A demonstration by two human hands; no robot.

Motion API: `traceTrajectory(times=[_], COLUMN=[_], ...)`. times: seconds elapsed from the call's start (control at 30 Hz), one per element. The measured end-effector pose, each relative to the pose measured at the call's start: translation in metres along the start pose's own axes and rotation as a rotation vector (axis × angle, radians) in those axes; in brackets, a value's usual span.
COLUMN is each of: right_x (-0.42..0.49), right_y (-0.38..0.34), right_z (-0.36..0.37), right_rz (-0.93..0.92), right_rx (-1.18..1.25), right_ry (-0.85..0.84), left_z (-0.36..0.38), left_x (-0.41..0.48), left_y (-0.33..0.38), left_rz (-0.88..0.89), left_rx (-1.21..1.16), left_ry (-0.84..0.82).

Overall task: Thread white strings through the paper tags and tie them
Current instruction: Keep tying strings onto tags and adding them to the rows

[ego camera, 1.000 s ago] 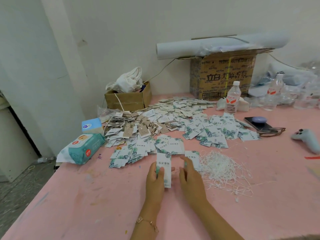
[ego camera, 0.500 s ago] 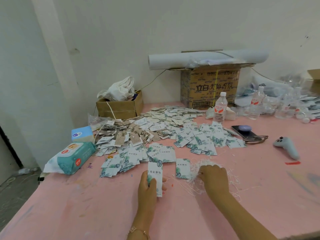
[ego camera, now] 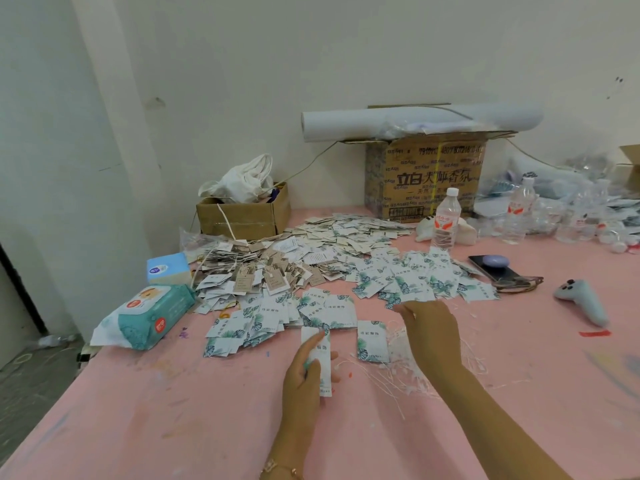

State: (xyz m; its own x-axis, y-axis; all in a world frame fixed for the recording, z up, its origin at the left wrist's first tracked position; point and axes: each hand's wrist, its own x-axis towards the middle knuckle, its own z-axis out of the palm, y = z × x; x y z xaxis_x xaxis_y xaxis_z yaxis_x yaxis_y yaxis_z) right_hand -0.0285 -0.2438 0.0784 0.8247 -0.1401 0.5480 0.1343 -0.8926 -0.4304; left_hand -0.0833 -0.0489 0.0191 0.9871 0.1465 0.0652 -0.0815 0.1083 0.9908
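I'm watching the left hand (ego camera: 302,375) gripping a leaf-printed paper tag (ego camera: 320,363) upright just above the pink surface (ego camera: 173,427), thumb across its front and fingers curled behind. The print on it is showing Chinese characters, of which I'm reading "服饰". The right hand (ego camera: 431,329) is hovering over the heap of white strings (ego camera: 405,370), fingers loosely spread. I'm seeing nothing held in them. A single tag (ego camera: 372,341) with the same print is lying flat between the two hands, at the edge of the strings.

Beyond that, more leaf-print tags (ego camera: 415,280) are spreading across the middle, with brown tags (ego camera: 270,277) piled to their left. A wipes pack (ego camera: 149,318) is sitting right at the surface's left edge, a blue tissue box (ego camera: 168,268) behind it. Against the wall, a carton (ego camera: 426,174) is showing "立白" in large black print, a water bottle (ego camera: 446,220) standing in front of it. A phone (ego camera: 495,268) and a pale controller (ego camera: 581,301) are lying to the right.

Bare pink surface is stretching in front of both hands and right of the strings.
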Motion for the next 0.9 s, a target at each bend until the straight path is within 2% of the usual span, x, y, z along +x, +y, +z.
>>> traceTrajectory(times=[0.07, 0.1, 0.17, 0.23, 0.27, 0.47, 0.53, 0.73, 0.9], right_x=[-0.003, -0.006, -0.016, -0.027, -0.033, -0.059, -0.058, -0.048, -0.047], right_y=[-0.013, -0.02, -0.029, -0.035, -0.038, -0.044, -0.04, -0.013, 0.008], right_z=[-0.002, 0.0, 0.013, 0.033, 0.043, 0.08, 0.081, 0.075, 0.067], right_rz=[-0.179, -0.263, -0.343, -0.297, -0.257, -0.097, -0.08, -0.172, -0.099], right_rx=[0.091, 0.122, 0.254, 0.46, 0.563, 0.848, 0.842, 0.588, 0.544], right_ry=[0.138, 0.152, -0.017, -0.248, -0.308, -0.337, -0.308, -0.298, -0.2], left_z=[0.002, 0.003, 0.004, 0.005, 0.005, 0.003, 0.002, -0.004, -0.003], left_x=[0.001, 0.001, 0.001, 0.002, 0.002, 0.011, 0.014, 0.018, 0.016], left_y=[0.002, 0.002, 0.003, 0.004, 0.004, -0.007, -0.011, -0.017, -0.017], left_rz=[0.002, 0.004, 0.018, 0.05, 0.073, 0.027, 0.04, 0.055, 0.063], left_rx=[0.03, 0.063, 0.114, 0.155, 0.191, 0.214, 0.212, 0.098, 0.08], left_ry=[0.004, 0.012, 0.03, 0.024, 0.018, 0.084, 0.095, 0.136, 0.155])
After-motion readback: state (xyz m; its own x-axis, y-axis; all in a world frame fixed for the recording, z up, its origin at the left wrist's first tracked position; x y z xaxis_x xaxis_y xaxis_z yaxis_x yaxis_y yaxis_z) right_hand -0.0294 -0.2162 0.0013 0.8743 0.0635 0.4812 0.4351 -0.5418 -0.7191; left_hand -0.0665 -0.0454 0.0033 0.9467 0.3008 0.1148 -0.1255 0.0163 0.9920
